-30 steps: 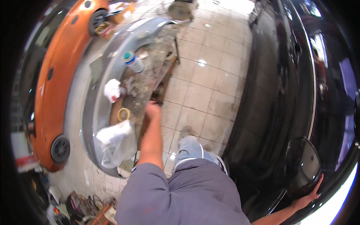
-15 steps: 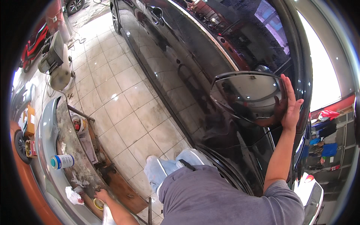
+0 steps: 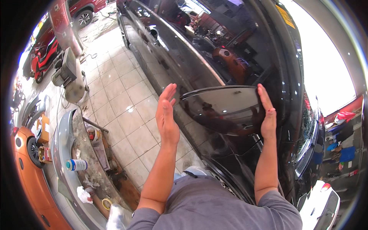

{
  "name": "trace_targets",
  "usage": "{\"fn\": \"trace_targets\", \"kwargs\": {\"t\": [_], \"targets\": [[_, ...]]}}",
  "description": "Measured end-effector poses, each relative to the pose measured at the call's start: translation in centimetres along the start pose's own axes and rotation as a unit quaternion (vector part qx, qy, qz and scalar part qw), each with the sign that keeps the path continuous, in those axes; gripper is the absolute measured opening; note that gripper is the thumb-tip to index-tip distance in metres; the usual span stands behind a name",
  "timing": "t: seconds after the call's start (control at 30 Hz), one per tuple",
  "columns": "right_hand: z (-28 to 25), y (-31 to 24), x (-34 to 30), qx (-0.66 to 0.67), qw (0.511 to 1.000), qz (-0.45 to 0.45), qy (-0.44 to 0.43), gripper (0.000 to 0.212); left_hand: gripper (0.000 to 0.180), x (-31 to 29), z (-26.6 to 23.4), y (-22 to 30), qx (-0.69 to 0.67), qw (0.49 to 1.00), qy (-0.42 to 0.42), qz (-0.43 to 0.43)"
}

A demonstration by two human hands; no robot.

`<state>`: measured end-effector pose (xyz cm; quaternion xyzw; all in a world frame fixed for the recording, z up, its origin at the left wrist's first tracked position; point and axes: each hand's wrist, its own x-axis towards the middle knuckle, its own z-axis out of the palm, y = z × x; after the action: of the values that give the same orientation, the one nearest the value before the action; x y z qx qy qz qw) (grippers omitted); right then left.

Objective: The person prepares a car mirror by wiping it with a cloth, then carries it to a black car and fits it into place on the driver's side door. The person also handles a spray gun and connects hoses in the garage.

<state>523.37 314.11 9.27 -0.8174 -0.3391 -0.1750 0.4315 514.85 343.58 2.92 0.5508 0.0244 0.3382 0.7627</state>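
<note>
In front of me is the side mirror (image 3: pixel 224 109) of a black car (image 3: pixel 184 57), its glass turned toward me and full of reflections. My right hand (image 3: pixel 269 115) is upright with fingers stretched, its palm at the mirror's right end; it looks to be touching the housing there. My left hand (image 3: pixel 168 122) is raised on the opposite side, fingers extended and palm turned toward the mirror. A gap separates it from the mirror's left end in this view. Neither hand holds anything.
To my left, a worn bench (image 3: pixel 90 163) bears a blue-capped can (image 3: pixel 76 165), crumpled white paper (image 3: pixel 84 194) and a yellow tape roll (image 3: pixel 107 203). A grey bumper (image 3: pixel 61 149) lies alongside. Beyond stand an air compressor (image 3: pixel 74 86), a red motorbike (image 3: pixel 44 61) and an orange car (image 3: pixel 28 172).
My left hand has left the bench by the tape roll and risen to the mirror's left side. My right hand stays at the mirror's right end. The view has shifted somewhat.
</note>
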Motion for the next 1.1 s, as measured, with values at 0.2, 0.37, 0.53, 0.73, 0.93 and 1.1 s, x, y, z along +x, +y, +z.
{"fn": "trace_targets", "kwargs": {"t": [0.2, 0.37, 0.53, 0.73, 0.93, 1.1], "targets": [[-0.9, 0.0, 0.8, 0.066, 0.998, 0.0, 0.006, 0.075, 0.062, 2.3, 5.0, -0.2, -0.004, 0.99, 0.082, -0.111], [-1.3, -0.2, 0.8, 0.067, 0.998, 0.011, 0.016, 0.067, 0.066, 2.7, 6.6, 0.1, 0.022, 0.977, 0.18, -0.115], [-1.4, -0.1, 1.1, 0.039, 0.999, 0.014, 0.018, 0.067, 0.072, 2.8, 6.9, 0.2, 0.046, 0.97, 0.202, -0.125], [-1.3, 0.2, 1.4, 0.028, 0.999, 0.007, 0.022, 0.072, 0.084, 2.7, 7.1, 0.9, 0.102, 0.961, 0.221, -0.13], [-1.5, 0.9, 1.3, 0.089, 0.995, 0.046, 0.015, 0.084, 0.085, 2.8, 7.2, 0.6, 0.1, 0.954, 0.24, -0.153], [-0.5, 1.5, -1.3, 0.303, 0.934, 0.151, 0.113, 0.091, 0.082, 3.0, 6.7, 0.3, 0.053, 0.953, 0.253, -0.157]]}}
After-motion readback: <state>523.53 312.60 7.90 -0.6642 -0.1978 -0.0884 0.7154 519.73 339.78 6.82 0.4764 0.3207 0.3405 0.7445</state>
